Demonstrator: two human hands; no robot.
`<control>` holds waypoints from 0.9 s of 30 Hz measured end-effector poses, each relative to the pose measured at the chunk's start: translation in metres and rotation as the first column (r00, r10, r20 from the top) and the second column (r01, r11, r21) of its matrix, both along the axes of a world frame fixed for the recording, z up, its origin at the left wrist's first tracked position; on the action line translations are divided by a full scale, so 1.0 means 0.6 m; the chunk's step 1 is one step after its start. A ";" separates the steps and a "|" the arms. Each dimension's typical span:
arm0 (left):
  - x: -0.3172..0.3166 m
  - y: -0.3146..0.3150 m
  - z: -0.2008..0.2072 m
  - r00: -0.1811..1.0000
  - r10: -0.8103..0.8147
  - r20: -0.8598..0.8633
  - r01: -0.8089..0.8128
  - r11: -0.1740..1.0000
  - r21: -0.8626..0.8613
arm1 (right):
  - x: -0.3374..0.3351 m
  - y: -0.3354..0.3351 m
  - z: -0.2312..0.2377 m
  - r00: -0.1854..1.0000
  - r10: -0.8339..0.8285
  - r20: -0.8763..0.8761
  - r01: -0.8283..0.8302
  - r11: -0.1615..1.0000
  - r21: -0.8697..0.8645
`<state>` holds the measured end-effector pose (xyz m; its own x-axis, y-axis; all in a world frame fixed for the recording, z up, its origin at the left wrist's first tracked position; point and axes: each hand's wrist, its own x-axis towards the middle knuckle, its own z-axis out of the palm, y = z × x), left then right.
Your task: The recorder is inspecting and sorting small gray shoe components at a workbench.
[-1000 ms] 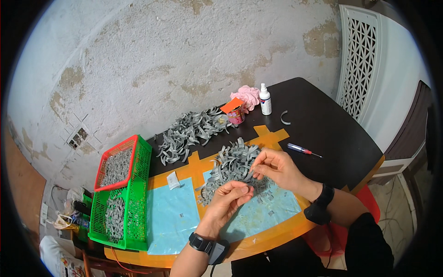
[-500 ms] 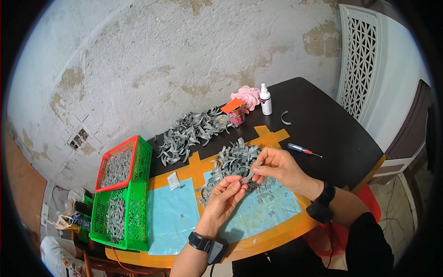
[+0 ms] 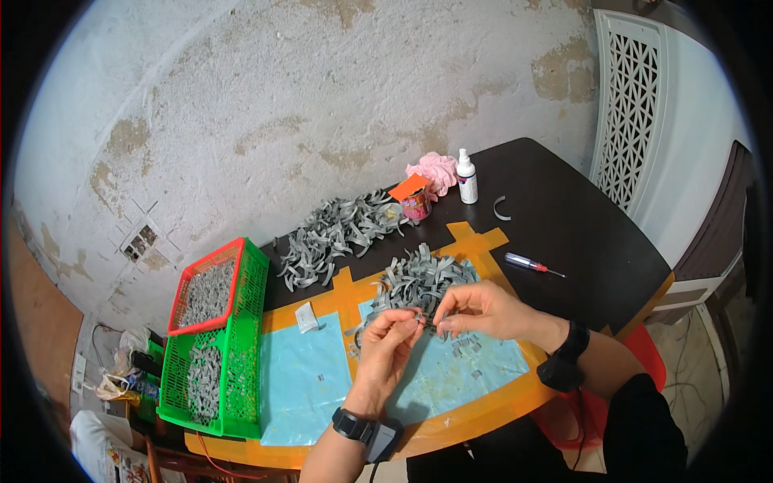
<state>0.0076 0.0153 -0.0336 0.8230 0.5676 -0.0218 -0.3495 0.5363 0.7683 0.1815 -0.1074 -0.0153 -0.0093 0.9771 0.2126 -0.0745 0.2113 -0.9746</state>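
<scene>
Over the near side of a heap of curved grey strips (image 3: 415, 278), my left hand (image 3: 385, 346) is closed, thumb against fingers, with a bit of grey strip (image 3: 423, 317) showing at its fingertips. Just to the right, my right hand (image 3: 483, 312) is closed in a pinch, its fingertips close to those of the left. What lies in that pinch is too small to make out. Small cut grey pieces (image 3: 467, 348) lie below the hands on a light blue sheet (image 3: 491, 366), which is fixed down with orange tape (image 3: 439, 420).
A larger pile of grey strips (image 3: 334, 233) lies behind. At the left stand a green basket (image 3: 245, 346) and a red-rimmed basket (image 3: 239, 270), both holding small grey pieces. A tin (image 3: 415, 206), white spray bottle (image 3: 467, 179), pink cloth (image 3: 439, 171), screwdriver (image 3: 527, 262) and loose strip (image 3: 499, 209) rest farther back.
My right hand has come down and slightly left, with its fingers bent closer together. The long curved strip seen between the hands no longer shows at length. My left hand has hardly moved.
</scene>
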 end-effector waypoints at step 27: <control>0.002 -0.012 0.006 0.993 -0.117 0.016 0.112 0.972 0.208 | 0.005 0.005 -0.006 0.973 0.153 -0.172 -0.177 0.974 -0.138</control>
